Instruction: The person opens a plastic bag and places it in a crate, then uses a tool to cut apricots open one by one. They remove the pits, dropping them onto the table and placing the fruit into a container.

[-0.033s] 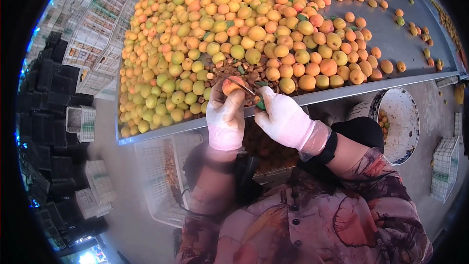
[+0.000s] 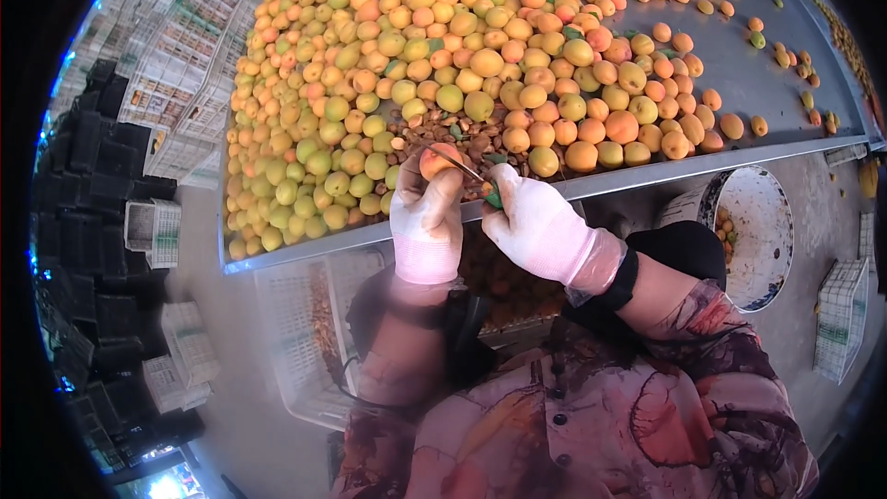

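At near tray (image 2: 647, 176) edge, L hand (image 2: 425, 222) fingers clamp an apricot (image 2: 440, 161). R hand (image 2: 540, 226), fingers shut on green-handled knife (image 2: 476, 180), blade reaching left into fruit.

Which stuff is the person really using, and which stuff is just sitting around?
In use:
- apricot in the left hand
- knife in the right hand
- apricot pile on the table

Just sitting around:
- white bucket
- white crates
- black crates
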{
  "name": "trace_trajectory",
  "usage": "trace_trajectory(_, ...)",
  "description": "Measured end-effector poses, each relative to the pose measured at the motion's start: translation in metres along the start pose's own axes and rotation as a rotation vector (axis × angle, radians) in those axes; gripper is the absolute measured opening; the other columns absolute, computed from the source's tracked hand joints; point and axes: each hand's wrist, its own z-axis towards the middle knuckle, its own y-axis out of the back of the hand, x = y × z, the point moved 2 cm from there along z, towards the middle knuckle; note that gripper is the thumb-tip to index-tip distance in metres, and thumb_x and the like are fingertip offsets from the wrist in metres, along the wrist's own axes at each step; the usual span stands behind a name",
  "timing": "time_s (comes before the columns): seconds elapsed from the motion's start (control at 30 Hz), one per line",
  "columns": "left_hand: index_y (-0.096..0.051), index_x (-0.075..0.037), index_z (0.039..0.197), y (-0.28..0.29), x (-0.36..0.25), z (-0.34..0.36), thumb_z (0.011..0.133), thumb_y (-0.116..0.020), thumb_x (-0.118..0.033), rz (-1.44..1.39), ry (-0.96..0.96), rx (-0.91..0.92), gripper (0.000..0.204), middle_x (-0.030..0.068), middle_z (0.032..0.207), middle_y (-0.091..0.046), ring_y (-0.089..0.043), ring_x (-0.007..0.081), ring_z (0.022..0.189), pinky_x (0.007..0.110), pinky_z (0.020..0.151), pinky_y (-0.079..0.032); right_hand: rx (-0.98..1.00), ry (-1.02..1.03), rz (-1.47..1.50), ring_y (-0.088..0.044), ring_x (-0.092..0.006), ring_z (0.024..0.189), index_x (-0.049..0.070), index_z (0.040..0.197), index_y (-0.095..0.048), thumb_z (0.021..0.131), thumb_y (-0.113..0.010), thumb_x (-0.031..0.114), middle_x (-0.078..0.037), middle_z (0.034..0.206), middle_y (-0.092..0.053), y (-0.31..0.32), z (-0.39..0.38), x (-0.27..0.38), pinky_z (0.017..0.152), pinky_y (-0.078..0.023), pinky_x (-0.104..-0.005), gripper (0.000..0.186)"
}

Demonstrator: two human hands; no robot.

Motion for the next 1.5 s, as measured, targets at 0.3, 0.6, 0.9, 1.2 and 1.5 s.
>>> trace_trajectory(0.3,-0.052,0.004,0.125,-0.002,0.001,-0.005,0.087,-0.069,-0.003,0.097,-0.018,-0.069,0.042,0.0117,0.118,-0.061,-0.059,0.0191,0.107,0.031,0.097,-0.045,0.0,-0.037,-0.141,-0.065,-0.0432,0.073,-0.003,0.105,-0.046,0.088,-0.06,0.021,-0.024,0.074,-0.064,-0.005,0.003,0.004,0.064,-0.053,-0.0505,0.032)
trace_trajectory(0.6,-0.055,-0.002,0.123,-0.011,-0.017,-0.005,0.098,-0.057,-0.006,1.503,-0.676,0.208,0.026,0.0167,0.117,-0.058,-0.06,0.0263,0.105,0.034,0.089,-0.05,-0.006,-0.033,-0.241,-0.068,-0.0398,0.073,-0.001,0.109,-0.048,0.088,-0.062,0.021,-0.022,0.078,-0.066,-0.006,0.007,0.002,0.064,-0.055,-0.0476,0.033)
trace_trajectory(0.9,-0.044,-0.005,0.139,0.022,-0.01,0.01,0.098,-0.055,-0.053,0.417,-0.047,-0.027,0.064,0.0106,0.136,-0.05,-0.045,0.0286,0.131,0.048,0.107,-0.035,0.054,-0.027,-0.338,-0.068,-0.0385,0.074,0.001,0.102,-0.05,0.089,-0.061,0.021,-0.021,0.078,-0.066,0.001,0.002,0.008,0.063,-0.054,-0.0475,0.027)
trace_trajectory(1.2,-0.051,0.0,0.132,0.007,-0.032,0.004,0.095,-0.063,-0.032,0.586,-0.061,0.004,0.051,0.0093,0.129,-0.055,-0.052,0.0228,0.119,0.042,0.105,-0.037,-0.051,-0.109,0.111,-0.069,-0.038,0.078,-0.002,0.103,-0.055,0.089,-0.061,0.018,-0.02,0.085,-0.068,0.023,0.006,0.0,0.067,-0.053,-0.0442,0.025)
trace_trajectory(1.5,-0.058,0.004,0.12,-0.006,-0.016,-0.006,0.092,-0.061,-0.02,1.021,-0.214,0.192,0.037,0.0143,0.113,-0.063,-0.059,0.0219,0.107,0.034,0.095,-0.045,-0.202,0.008,0.455,-0.061,-0.0341,0.077,-0.003,0.093,-0.056,0.093,-0.064,0.028,-0.022,0.082,-0.06,0.013,0.015,-0.001,0.07,-0.05,-0.0397,0.032)
